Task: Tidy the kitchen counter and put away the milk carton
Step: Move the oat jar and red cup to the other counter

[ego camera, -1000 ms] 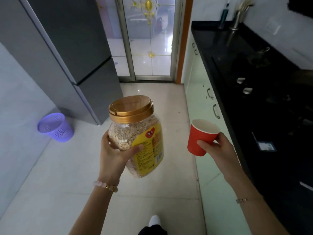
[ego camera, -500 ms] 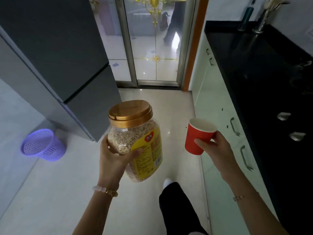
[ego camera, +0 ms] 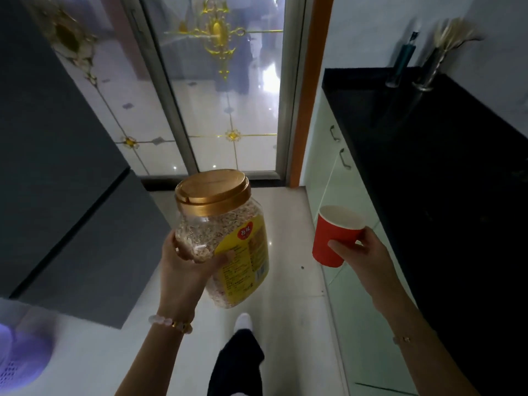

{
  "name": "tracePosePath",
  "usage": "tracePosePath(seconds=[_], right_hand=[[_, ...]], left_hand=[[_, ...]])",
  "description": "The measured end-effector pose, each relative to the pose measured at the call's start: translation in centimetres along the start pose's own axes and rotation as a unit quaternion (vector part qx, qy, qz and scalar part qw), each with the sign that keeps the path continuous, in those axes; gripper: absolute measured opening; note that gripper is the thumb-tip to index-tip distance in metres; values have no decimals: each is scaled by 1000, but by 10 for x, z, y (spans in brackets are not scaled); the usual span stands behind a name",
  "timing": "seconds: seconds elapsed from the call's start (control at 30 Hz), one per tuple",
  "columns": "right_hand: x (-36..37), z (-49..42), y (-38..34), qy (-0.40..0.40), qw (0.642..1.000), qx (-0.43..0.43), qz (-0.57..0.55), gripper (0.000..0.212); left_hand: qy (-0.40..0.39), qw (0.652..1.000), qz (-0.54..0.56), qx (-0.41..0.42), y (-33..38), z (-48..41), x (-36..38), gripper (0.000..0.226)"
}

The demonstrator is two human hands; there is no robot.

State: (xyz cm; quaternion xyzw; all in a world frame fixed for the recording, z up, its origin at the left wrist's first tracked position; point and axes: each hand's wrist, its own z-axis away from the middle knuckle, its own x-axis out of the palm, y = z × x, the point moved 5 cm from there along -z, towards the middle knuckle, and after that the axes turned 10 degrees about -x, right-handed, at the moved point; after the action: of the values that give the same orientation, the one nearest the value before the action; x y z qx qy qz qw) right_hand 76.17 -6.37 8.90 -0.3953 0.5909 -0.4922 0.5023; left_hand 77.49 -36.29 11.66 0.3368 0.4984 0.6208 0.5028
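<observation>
1. The fingers [ego camera: 225, 257] of the left hand [ego camera: 183, 270] curl round the lower body of a clear jar [ego camera: 228, 224], with the thumb lying across its yellow label.
2. The jar leans slightly and is carried in the air above the tiled floor [ego camera: 291, 224], with its gold lid [ego camera: 211, 192] on. It holds what looks like oats.
3. The fingers [ego camera: 340, 247] of the right hand [ego camera: 368, 258] grip a red paper cup [ego camera: 334, 235], which is mouth up and carried beside the pale cabinets under the black bench [ego camera: 443, 167].
4. A grey fridge [ego camera: 57, 167] stands to the left, and a blurred purple basket [ego camera: 20, 358] sits on the floor near it.
5. A glass door [ego camera: 228, 110] lies ahead.
</observation>
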Motion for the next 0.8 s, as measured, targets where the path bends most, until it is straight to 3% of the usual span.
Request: tracePosePath(seconds=[0.13,0.2,0.33,0.4,0.8], right_hand=[[6,-75,15,47,999,21,-5,70],[7,-117,14,81,996,27,-5,64],[1,-203,-3,139,990,24,-8,60],[-7,-239,-9,167,986,22,-11,61],[-70,-376,32,256,963,78,-31,60]], left_hand=[[-49,999,-18,6,17,-92,42,58],[-67,998,-19,-1,29,-142,63,65],[-118,992,-48,-6,67,-237,107,110],[-145,988,-62,0,87,-277,132,120],[-241,967,-86,16,138,-423,310,110]])
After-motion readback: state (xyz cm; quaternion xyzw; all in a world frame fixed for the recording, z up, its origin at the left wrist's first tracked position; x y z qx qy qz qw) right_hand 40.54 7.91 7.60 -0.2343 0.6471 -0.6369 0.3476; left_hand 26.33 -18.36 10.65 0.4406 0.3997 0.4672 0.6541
